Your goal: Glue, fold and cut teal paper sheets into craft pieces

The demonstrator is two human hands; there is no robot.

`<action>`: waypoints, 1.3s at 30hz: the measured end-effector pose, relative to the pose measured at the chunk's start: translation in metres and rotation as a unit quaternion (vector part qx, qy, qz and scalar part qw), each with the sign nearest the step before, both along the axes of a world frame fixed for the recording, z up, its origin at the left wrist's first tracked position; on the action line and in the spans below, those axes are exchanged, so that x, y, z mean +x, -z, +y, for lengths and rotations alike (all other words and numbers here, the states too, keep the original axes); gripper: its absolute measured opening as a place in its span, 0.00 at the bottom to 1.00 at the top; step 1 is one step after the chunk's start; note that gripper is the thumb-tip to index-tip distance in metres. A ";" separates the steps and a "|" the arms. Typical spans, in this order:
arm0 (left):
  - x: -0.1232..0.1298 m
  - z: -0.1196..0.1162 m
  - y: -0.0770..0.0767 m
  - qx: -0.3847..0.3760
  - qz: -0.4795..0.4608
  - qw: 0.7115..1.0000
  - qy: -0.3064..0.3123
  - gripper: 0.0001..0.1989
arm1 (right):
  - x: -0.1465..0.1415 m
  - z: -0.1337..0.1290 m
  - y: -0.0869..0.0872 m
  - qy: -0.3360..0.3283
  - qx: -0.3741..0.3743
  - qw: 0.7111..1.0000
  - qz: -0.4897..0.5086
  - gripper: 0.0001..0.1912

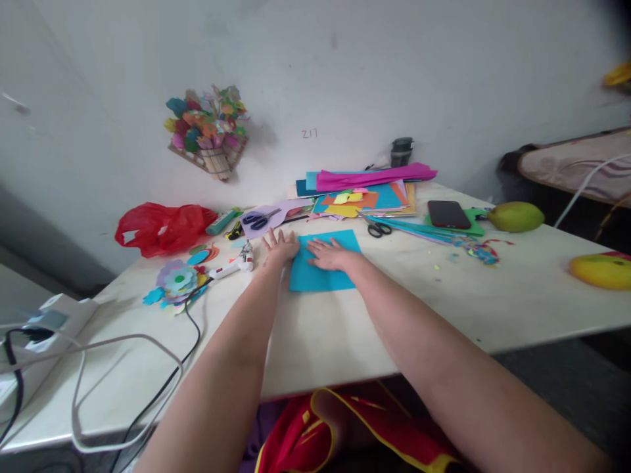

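A square sheet of blue paper [325, 279] lies flat on the white table in front of me. My right hand [328, 253] rests on the sheet's upper left part, palm down with fingers spread. At the sheet's left edge is my left hand [280, 247], its fingers stretched out and pointing away from me. Just left of that hand lies a white glue gun [231, 266] with a black cord. Scissors with dark handles [378, 229] sit beyond the sheet's upper right corner. A second pair of scissors [257, 221] lies on purple paper behind my left hand.
Paper flowers [178, 279] and a red plastic bag [165, 226] are on the left. Stacked coloured paper [367, 197] lies at the back. A phone [448, 215] and mangoes [516, 217] are on the right. White cables [125, 337] loop over the front left edge.
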State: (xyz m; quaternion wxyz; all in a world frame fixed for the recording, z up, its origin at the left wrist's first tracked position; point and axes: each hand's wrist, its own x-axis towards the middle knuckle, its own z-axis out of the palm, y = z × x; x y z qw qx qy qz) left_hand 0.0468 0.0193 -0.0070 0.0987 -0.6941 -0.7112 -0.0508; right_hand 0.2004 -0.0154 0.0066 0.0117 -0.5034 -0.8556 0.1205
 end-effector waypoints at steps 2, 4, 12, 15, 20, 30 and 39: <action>-0.001 -0.003 0.001 0.010 -0.009 1.000 -0.008 0.28 | 0.002 -0.002 -0.002 -0.005 -0.004 1.000 -0.004 0.32; -0.002 -0.003 0.000 -0.010 -0.023 0.999 -0.020 0.29 | 0.003 -0.004 -0.005 -0.008 -0.009 1.000 -0.009 0.32; -0.001 0.002 0.000 -0.005 -0.020 1.000 -0.013 0.28 | 0.004 -0.002 -0.004 -0.014 -0.012 1.000 0.002 0.32; -0.004 0.002 0.006 0.009 -0.020 1.000 -0.007 0.28 | 0.003 -0.002 -0.003 -0.010 -0.013 1.000 0.006 0.32; -0.007 0.015 0.011 0.002 -0.041 0.998 -0.038 0.30 | 0.002 -0.007 -0.006 -0.010 -0.002 1.000 0.013 0.31; -0.010 0.045 0.006 -0.031 -0.062 0.996 -0.058 0.32 | -0.010 -0.018 -0.008 -0.059 0.145 0.987 0.020 0.23; -0.008 0.040 0.001 -0.051 -0.101 0.990 -0.083 0.34 | -0.014 -0.021 -0.008 -0.090 0.136 0.986 0.037 0.22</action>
